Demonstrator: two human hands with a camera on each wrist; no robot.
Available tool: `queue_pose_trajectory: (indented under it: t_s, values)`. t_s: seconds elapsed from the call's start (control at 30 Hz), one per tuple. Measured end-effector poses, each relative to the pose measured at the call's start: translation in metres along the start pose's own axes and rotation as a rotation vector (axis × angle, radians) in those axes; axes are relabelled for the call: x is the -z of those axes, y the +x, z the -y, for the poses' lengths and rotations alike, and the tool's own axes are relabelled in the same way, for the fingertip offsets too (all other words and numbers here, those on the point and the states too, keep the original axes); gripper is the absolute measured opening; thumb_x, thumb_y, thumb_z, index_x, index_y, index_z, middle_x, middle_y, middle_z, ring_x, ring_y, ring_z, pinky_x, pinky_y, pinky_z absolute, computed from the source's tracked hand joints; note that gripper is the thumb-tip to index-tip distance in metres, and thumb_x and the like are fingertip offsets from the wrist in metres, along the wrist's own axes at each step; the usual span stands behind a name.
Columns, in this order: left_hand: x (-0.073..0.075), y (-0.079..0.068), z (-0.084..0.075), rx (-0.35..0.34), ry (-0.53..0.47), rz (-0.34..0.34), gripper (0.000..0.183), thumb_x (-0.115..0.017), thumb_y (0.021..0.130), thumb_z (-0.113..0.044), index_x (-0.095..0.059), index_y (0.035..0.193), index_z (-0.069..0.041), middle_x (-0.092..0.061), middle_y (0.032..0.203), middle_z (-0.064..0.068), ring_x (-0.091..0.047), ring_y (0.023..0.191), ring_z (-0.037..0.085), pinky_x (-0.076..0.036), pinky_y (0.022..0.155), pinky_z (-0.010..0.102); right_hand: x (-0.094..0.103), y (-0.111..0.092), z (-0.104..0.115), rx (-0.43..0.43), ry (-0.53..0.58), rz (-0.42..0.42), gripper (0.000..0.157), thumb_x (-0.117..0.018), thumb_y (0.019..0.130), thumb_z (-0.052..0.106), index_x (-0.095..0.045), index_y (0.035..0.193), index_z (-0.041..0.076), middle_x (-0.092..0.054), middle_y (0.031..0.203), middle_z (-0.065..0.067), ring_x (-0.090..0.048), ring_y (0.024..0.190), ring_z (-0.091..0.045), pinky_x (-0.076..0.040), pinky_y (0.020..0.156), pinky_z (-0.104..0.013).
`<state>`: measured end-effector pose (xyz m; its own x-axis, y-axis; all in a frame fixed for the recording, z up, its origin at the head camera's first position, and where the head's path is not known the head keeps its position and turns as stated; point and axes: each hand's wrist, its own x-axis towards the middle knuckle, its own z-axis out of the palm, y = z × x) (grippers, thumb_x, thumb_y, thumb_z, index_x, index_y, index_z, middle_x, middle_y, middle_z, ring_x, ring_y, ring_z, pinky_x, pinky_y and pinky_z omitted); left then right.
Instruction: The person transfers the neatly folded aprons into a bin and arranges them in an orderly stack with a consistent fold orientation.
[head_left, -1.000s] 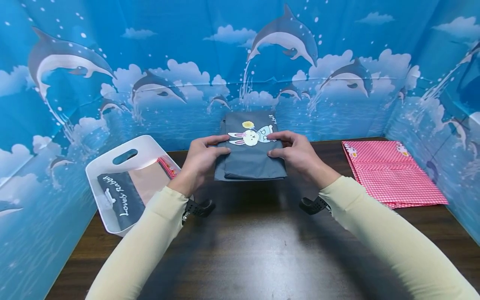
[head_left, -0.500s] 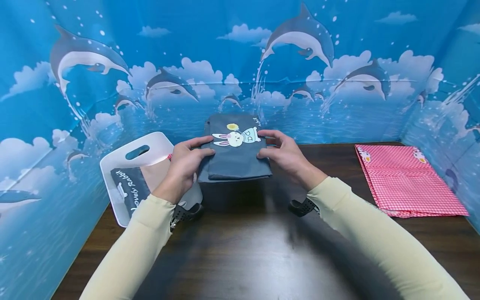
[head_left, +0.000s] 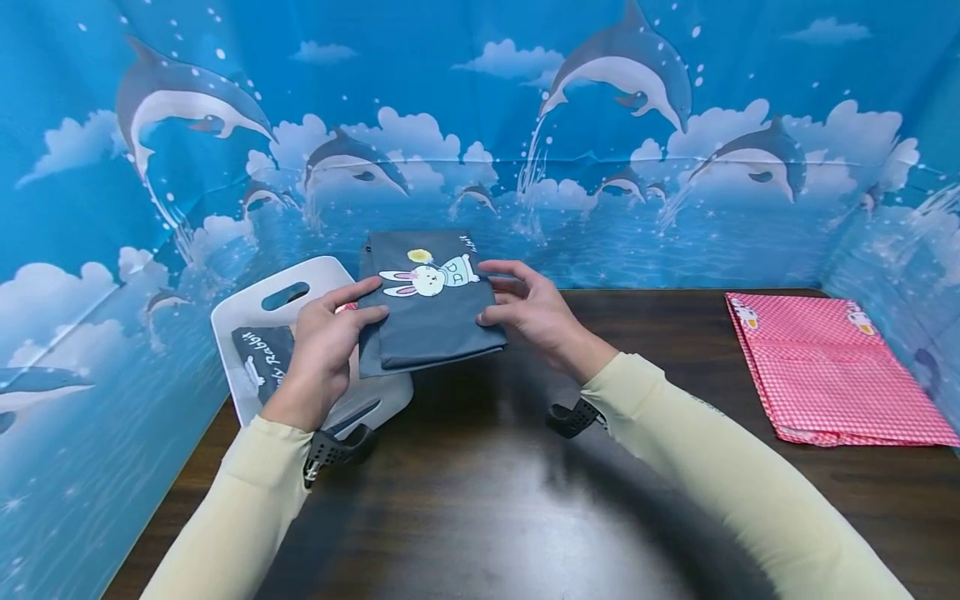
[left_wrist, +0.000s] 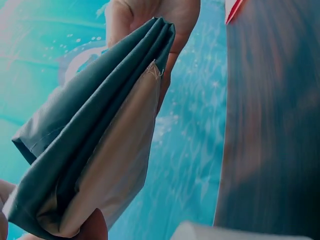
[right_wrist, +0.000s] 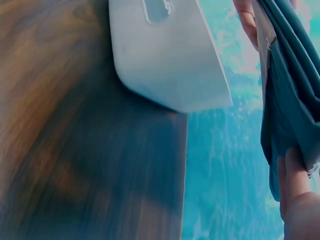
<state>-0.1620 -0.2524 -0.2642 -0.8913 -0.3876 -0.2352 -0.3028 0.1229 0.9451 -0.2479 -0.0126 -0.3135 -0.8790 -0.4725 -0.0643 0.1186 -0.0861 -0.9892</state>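
Note:
A folded dark grey cloth (head_left: 438,329) with a printed white rabbit and a yellow flower is held up above the table, printed side upward. My left hand (head_left: 321,354) pinches its left edge, thumb on top and the other fingers partly hidden beneath. At the opposite edge, my right hand (head_left: 536,312) grips the cloth between thumb and fingers. Several stacked folds and a beige underside of the cloth (left_wrist: 120,145) show in the left wrist view. The held cloth overlaps the right part of a white plastic bin (head_left: 324,271) in the head view.
Inside the bin lies a dark cloth (head_left: 262,354) lettered "Rabbit", partly behind my left hand. A folded red-and-white gingham cloth (head_left: 840,371) lies at the right of the dark wooden table (head_left: 480,508). A blue dolphin-printed curtain (head_left: 525,208) stands behind and at both sides.
Both hands have carried the folded grey cloth leftward, from over the table's middle to beside and partly over the white bin. The head view has shifted slightly; the gingham cloth stays put.

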Motion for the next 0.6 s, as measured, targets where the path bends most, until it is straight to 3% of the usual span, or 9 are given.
queue_pose_trajectory:
  t_s: [0.17, 0.3, 0.43, 0.6]
  values:
    - [0.019, -0.003, 0.004, -0.013, -0.011, -0.032, 0.052, -0.065, 0.106, -0.014, -0.058, 0.156, -0.026, -0.026, 0.179, -0.001, -0.044, 0.153, 0.022, -0.048, 0.12, 0.036, -0.021, 0.006, -0.002, 0.008, 0.023, 0.006, 0.066, -0.075, 0.091, -0.007, -0.057, 0.15, 0.015, -0.052, 0.156, -0.012, -0.066, 0.133, -0.028, -0.054, 0.115, -0.049]
    - [0.034, -0.007, 0.007, -0.008, -0.045, -0.066, 0.052, -0.066, 0.106, -0.013, -0.06, 0.155, -0.026, -0.024, 0.179, -0.002, -0.05, 0.144, 0.016, -0.057, 0.099, 0.022, -0.035, 0.009, -0.001, 0.01, 0.034, 0.045, 0.065, -0.074, 0.091, -0.008, -0.057, 0.15, 0.015, -0.053, 0.154, -0.011, -0.067, 0.132, -0.029, -0.055, 0.113, -0.051]
    - [0.049, -0.011, 0.01, 0.022, -0.12, -0.094, 0.051, -0.067, 0.106, -0.012, -0.061, 0.154, -0.029, -0.032, 0.175, 0.002, -0.06, 0.12, 0.008, -0.06, 0.079, 0.018, -0.047, 0.012, -0.001, -0.004, 0.01, 0.122, 0.068, -0.074, 0.094, -0.001, -0.052, 0.155, 0.021, -0.053, 0.156, -0.007, -0.069, 0.126, -0.028, -0.058, 0.108, -0.052]
    - [0.066, -0.014, 0.014, 0.054, -0.152, -0.146, 0.05, -0.069, 0.105, -0.014, -0.064, 0.151, -0.033, -0.036, 0.17, -0.001, -0.061, 0.109, 0.007, -0.061, 0.075, 0.02, -0.059, 0.015, 0.0, -0.031, -0.028, 0.237, 0.079, -0.073, 0.096, 0.0, -0.043, 0.163, 0.028, -0.046, 0.165, -0.002, -0.071, 0.12, -0.029, -0.06, 0.103, -0.055]
